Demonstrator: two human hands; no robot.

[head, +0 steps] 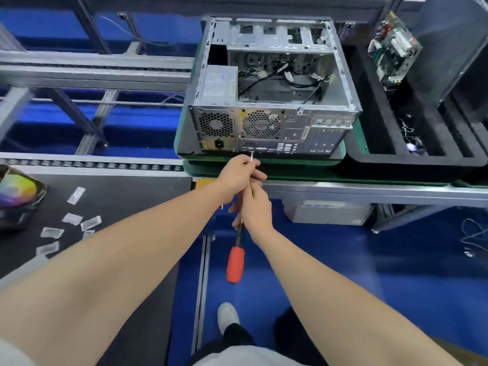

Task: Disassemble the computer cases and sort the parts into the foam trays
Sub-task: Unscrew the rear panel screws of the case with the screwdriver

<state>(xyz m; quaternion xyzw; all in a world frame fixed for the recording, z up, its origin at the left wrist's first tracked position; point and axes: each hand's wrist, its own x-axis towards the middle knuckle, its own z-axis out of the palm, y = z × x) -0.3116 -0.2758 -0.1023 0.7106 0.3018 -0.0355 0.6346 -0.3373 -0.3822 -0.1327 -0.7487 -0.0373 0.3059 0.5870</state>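
Screwdriver (235, 262) held in both hands, just in front of the rear panel of the computer case (272, 107). Both bare forearms stretched forward, converging at the middle of the view.

Left hand (237, 175) ahead, back of the hand up, fingers curled round the metal shaft close to its tip. Right hand (255, 207) just behind and touching the left, fingers wrapped round the same shaft above the black collar. Red handle sticking out below the right wrist, pointing back toward the body. Tip raised to the lower edge of the rear panel, near the row of ports; cannot tell whether seated in a screw.

Case lying on its side, open face up, on a green pallet (266, 163) on the conveyor (92, 165). Power supply (219, 83) inside at the left, loose cables beside it. Black foam tray (369, 151) just right of the case, with a circuit board (393, 48) standing on edge in a far compartment and small wired parts in a nearer one.

Yellow sticker (242, 114) between the two fan grilles on the rear panel: print too small to read. Pale label on top of the power supply: blurred, unreadable.

Clear plastic bags (71, 219) scattered on the dark table (126, 202) at the left.
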